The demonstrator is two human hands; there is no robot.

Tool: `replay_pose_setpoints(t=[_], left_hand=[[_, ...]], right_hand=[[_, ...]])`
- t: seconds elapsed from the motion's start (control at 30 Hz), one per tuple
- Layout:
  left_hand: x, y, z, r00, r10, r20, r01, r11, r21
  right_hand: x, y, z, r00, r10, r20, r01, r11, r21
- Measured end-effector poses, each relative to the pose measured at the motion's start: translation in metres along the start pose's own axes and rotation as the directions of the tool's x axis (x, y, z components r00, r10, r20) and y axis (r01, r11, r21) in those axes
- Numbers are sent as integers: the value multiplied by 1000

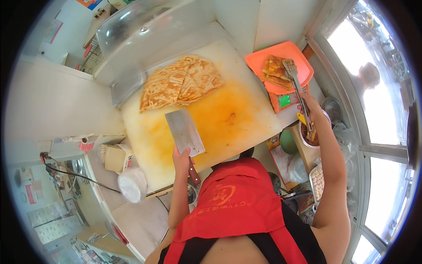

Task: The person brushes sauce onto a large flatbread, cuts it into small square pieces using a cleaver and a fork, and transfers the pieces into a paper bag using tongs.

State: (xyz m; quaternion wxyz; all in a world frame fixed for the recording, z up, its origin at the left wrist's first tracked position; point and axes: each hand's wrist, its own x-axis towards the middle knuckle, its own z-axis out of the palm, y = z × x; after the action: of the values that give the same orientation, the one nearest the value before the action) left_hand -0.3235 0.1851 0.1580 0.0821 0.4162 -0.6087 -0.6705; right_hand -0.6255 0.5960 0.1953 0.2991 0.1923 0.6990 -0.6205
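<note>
My left hand grips a cleaver near the blade's heel, its brown handle angled down; the blade lies over the oil-stained white cutting board. Beyond the blade lies a large browned flatbread, with a cut line across it. At the right, my right hand holds metal serving tongs. Their slotted tip touches or hovers just over stacked flatbread pieces on an orange plastic tray. Under the tray is a digital scale with a lit green display.
A bowl of dark sauce with a yellow-handled utensil stands below my right forearm. A metal tray of small pale pieces is lower right. Plastic bags and a cardboard box lie left. A clear guard borders the far side. A person is beyond the window.
</note>
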Motion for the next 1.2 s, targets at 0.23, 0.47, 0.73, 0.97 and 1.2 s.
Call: replay_pose_setpoints(t=[0.23, 0.47, 0.73, 0.97, 1.2], left_hand=[[-8, -19, -28, 999, -25, -28, 25, 1000, 18], [-11, -30, -43, 999, -34, -20, 33, 999, -13], [-10, -32, -49, 999, -49, 2, 49, 999, 4], [-9, -31, -52, 999, -47, 9, 47, 999, 13], [-10, -39, -53, 998, -60, 4, 60, 998, 15]], right_hand=[[-4, 14, 9, 980, -194, -41, 188, 974, -125], [-4, 38, 6, 898, -397, -188, 351, 906, -238], [6, 43, 2, 876, -419, -241, 368, 901, -228], [-29, 30, 36, 837, -504, -212, 492, 864, -111], [-83, 89, 144, 960, -274, 57, 255, 940, 229]])
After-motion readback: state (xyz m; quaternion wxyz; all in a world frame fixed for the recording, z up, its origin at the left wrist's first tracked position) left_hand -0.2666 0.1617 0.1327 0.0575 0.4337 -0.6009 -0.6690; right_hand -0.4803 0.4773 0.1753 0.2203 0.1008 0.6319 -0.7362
